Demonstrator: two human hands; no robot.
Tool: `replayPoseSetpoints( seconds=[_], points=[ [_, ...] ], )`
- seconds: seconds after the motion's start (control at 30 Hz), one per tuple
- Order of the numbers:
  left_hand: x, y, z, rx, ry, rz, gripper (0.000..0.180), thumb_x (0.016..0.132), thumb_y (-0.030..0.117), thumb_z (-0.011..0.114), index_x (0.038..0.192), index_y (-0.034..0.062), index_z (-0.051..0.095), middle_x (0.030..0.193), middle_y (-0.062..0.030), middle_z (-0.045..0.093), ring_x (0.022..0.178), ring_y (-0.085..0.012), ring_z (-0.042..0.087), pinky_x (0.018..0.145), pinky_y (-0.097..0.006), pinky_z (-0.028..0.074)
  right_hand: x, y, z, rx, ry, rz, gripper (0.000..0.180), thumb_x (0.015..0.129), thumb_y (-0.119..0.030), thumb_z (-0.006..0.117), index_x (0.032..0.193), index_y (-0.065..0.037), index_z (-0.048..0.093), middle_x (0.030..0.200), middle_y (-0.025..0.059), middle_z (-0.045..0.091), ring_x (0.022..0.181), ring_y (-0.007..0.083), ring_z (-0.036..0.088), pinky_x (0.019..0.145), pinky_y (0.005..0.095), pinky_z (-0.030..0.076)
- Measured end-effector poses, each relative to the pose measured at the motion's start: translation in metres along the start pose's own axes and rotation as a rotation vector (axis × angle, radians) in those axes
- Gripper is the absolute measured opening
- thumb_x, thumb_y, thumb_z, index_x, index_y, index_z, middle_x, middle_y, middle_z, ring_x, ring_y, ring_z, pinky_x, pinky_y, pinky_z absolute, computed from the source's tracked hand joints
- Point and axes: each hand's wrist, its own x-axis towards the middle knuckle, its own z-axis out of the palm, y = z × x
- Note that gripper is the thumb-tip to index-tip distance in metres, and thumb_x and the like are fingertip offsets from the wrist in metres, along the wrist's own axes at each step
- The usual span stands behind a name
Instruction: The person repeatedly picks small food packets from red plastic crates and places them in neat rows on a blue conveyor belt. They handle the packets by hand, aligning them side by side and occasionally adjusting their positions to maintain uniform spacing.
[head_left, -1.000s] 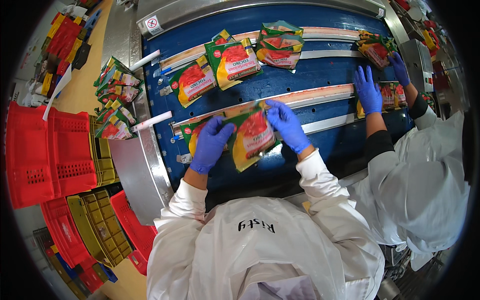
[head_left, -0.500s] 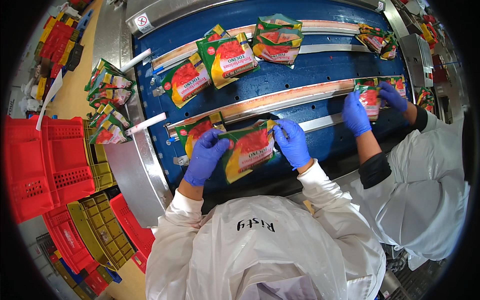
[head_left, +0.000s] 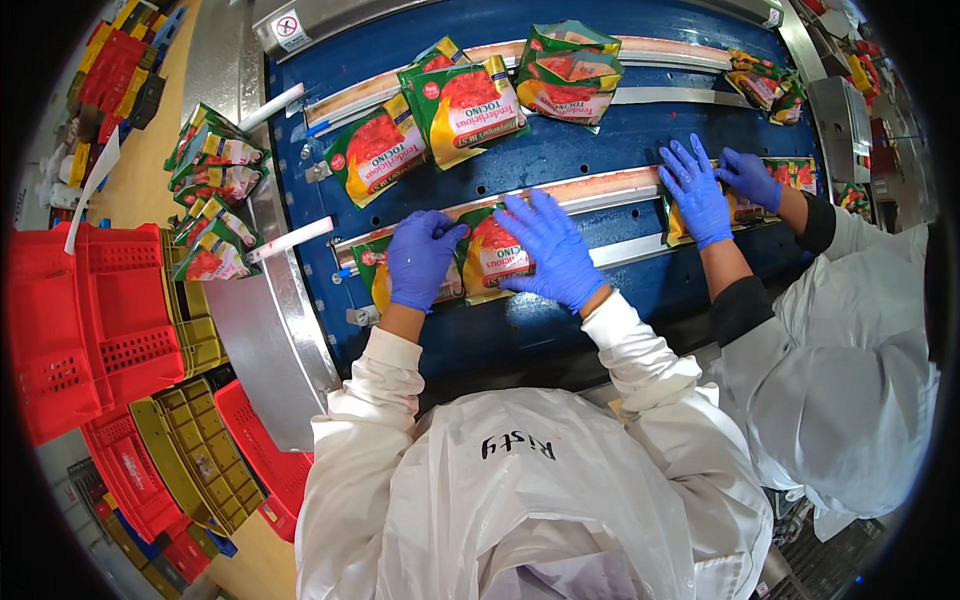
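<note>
Pressing flat with fingers spread, the left hand (head_left: 420, 258) and right hand (head_left: 550, 248) each cover a red-and-green food pouch (head_left: 492, 258) on the blue conveyor (head_left: 560, 160) at centre frame.

Bare blue conveyor belt (head_left: 560, 160) lies open at frame centre, between the upper row of green-and-red plastic food pouches (head_left: 470, 105) and the pale guide strip (head_left: 600, 190) below it. The lower lane is blocked at centre-left by the left hand in a blue glove (head_left: 420, 258) and the right hand in a blue glove (head_left: 550, 248), both flat on a pouch pair (head_left: 490, 262). At right, a co-worker's gloved hands (head_left: 700, 195) bar the lane. The left edge is closed by heaped pouches (head_left: 215, 190) and stacked red plastic crates (head_left: 90, 320).
</note>
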Motion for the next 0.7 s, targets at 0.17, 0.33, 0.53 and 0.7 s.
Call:
replayPoseSetpoints(
  seconds=[0.17,0.33,0.53,0.7],
  points=[
    [0.033,-0.026,-0.025,-0.456,0.755,0.344,0.042,0.078,0.027,0.076,0.106,0.0011,0.059,0.106,-0.0141,0.056,0.106,-0.0279,0.048,0.093,-0.034,0.038,-0.006,-0.001,0.007,-0.04,-0.211,0.013,0.105,0.062,-0.058,0.075,0.147,-0.017,0.032,0.153,0.013,0.028,0.14,0.0396,0.024,0.116,0.051,0.015],
    [0.085,-0.068,-0.082,-0.051,0.432,0.12,0.034,0.094,0.03,0.059,0.11,0.0005,0.061,0.091,-0.0141,0.067,0.08,-0.0248,0.063,0.077,-0.035,0.049,0.0,-0.003,-0.004,0.088,-0.177,0.002,0.088,0.067,-0.044,0.08,0.142,-0.017,0.042,0.151,0.0104,0.033,0.141,0.0376,0.023,0.115,0.0483,0.02],
    [0.028,0.048,-0.072,-0.589,0.026,0.107,0.018,0.089,0.015,0.066,0.102,0.0034,0.062,0.089,-0.0024,0.066,0.075,-0.007,0.058,0.066,-0.023,0.047,0.006,0.02,-0.038,0.579,0.077,0.293,0.051,0.084,-0.028,0.071,0.13,-0.014,0.056,0.139,0.0115,0.049,0.134,0.0329,0.038,0.108,0.0403,0.035],
    [-0.024,0.118,-0.008,-0.938,-0.044,0.225,0.018,0.086,0.008,0.07,0.101,0.006,0.059,0.085,0.003,0.058,0.075,-0.0046,0.051,0.068,-0.021,0.044,0.007,0.016,-0.066,1.18,0.37,0.46,0.054,0.093,-0.024,0.061,0.14,-0.003,0.042,0.137,0.0104,0.05,0.125,0.0204,0.046,0.104,0.032,0.037]
  ],
)
